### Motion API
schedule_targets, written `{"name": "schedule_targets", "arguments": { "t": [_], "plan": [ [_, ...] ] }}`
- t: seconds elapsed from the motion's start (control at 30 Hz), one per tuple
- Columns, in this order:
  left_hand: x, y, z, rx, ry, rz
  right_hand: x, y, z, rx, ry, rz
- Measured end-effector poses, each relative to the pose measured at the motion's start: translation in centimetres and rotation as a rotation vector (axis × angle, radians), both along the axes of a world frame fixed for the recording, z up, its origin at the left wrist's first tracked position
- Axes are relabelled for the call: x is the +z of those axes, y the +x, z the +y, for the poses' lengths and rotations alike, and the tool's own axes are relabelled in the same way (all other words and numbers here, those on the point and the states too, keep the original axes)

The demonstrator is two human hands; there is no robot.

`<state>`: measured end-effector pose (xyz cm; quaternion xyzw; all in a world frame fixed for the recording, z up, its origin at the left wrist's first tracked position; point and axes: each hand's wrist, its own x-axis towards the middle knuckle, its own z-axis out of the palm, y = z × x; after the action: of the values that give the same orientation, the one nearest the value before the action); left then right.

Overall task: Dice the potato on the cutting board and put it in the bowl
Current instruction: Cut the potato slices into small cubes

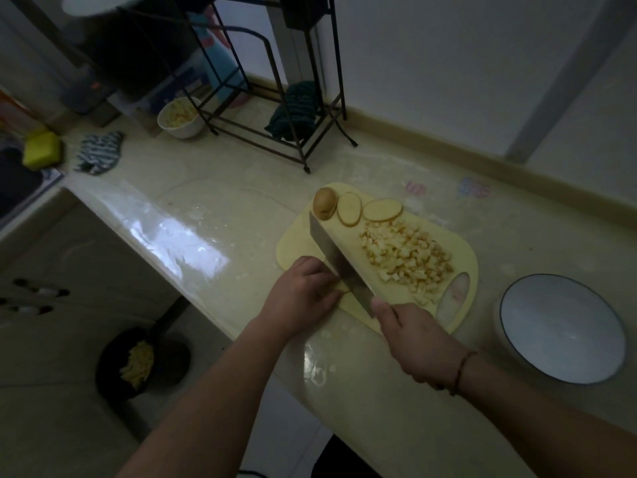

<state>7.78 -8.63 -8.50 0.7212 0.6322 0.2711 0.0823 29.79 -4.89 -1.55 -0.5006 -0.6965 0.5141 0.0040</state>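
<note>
Gripping a broad steel knife, right hand; left hand seemingly curled on potato, hidden

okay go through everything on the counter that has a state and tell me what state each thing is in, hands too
left hand: fingers curled, pressing a potato piece on the board
right hand: gripping the knife handle
knife: blade edge down on the board beside the left hand
cutting board: flat on the counter
diced potato: piled on the board
potato slices: two, uncut
potato end: skin on, uncut
blue-rimmed bowl: empty
white bowl: filled
</note>
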Motion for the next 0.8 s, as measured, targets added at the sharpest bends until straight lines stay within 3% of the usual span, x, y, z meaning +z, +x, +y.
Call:
{"name": "schedule_targets", "arguments": {
  "t": [0.2, 0.37, 0.8],
  "plan": [
    [0.1, -0.1, -0.1, 0.017, -0.058, -0.043, -0.2, 0.9, 0.5, -0.126, -0.271, 0.042],
    [0.5, -0.2, -0.4, 0.027, -0.061, -0.028, 0.7, 0.9, -0.5, -0.034, -0.020, 0.014],
    [0.6, 0.2, -0.4, -0.005, -0.018, 0.003, 0.9, 2.2, -2.7, 0.038, 0.129, -0.004]
  ]
}}
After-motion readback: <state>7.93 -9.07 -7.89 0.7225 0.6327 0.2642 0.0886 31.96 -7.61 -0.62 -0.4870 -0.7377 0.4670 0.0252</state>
